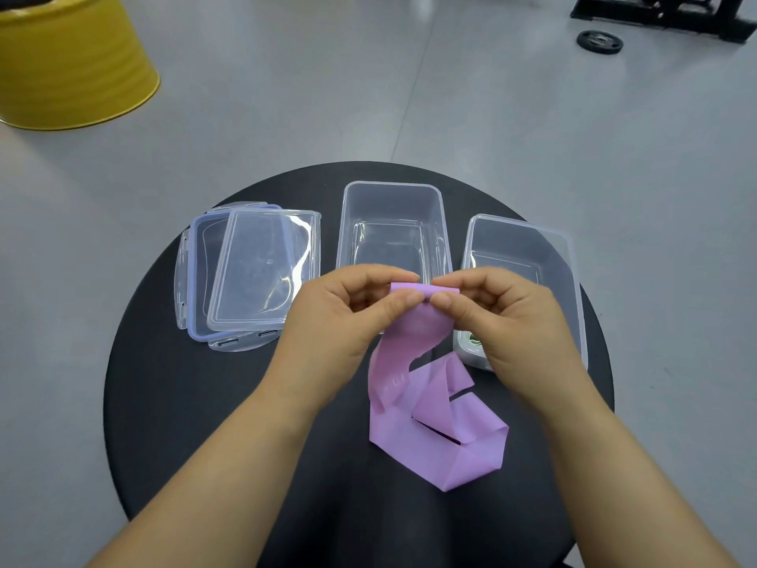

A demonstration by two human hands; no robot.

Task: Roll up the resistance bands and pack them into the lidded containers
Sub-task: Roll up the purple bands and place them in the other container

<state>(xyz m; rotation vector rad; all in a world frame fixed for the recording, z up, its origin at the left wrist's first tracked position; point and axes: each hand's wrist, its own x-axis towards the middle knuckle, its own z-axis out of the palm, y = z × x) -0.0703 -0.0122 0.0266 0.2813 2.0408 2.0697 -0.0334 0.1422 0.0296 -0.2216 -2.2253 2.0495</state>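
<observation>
A purple resistance band lies in loose folds on the round black table, its upper end lifted. My left hand and my right hand both pinch that upper end, which is folded over between thumbs and fingers. Behind the hands stand two clear open containers: one in the middle and one to the right, both with nothing inside. Two clear lids lie stacked on the left, the lower one with a blue seal.
A yellow drum stands on the grey floor at the far left. A black weight plate and a black equipment frame lie at the far right. The table's edge curves close around the containers.
</observation>
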